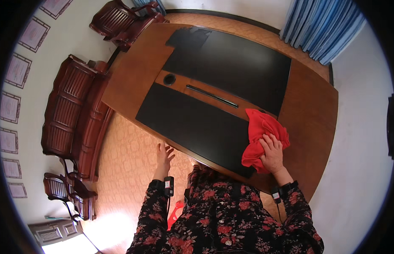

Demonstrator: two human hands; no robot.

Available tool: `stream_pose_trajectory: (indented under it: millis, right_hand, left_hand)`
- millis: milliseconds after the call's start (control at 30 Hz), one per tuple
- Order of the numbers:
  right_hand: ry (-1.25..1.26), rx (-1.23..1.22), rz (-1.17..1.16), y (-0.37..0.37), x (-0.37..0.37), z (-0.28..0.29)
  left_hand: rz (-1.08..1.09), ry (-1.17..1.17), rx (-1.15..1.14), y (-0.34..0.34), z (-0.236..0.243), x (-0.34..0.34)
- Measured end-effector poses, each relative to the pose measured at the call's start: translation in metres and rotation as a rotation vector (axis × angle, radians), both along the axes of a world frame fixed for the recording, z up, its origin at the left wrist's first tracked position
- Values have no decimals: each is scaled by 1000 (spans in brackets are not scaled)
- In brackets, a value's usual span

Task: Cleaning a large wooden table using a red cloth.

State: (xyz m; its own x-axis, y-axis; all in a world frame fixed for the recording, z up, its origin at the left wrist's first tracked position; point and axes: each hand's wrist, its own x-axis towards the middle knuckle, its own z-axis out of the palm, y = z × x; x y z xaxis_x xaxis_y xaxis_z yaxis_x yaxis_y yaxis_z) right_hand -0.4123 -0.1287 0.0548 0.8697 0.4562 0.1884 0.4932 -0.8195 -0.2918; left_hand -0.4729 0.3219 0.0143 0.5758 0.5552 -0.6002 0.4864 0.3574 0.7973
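Red cloth (261, 126) lies under the spread right hand (272, 154); the left hand (164, 156) hangs loosely spread.

Right of centre, my right hand (272, 152) rests, fingers bent, on a bunched red cloth (264, 125) lying partly over a black panel (197, 127) of the wooden conference table (311, 110). At lower centre-left, my left hand (164, 157) hangs, fingers apart, near the table's edge. Blue curtains (322, 29) hang upper right; a slatted wooden settee (72, 108) stands left.
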Motion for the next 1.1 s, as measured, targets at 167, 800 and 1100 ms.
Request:
stream_pose_trajectory:
  millis: [167,800,1100]
  right_hand:
    - [-27,-70,-228,57,4,-9]
    - [-27,100,267,272,106,6]
    - [-2,-127,-628,103,-22,-15]
  left_hand:
    - [-138,43,-26,29,0,22]
    - [-286,55,-370,125,-3,40]
    - [-180,16,-270,164,-13,89]
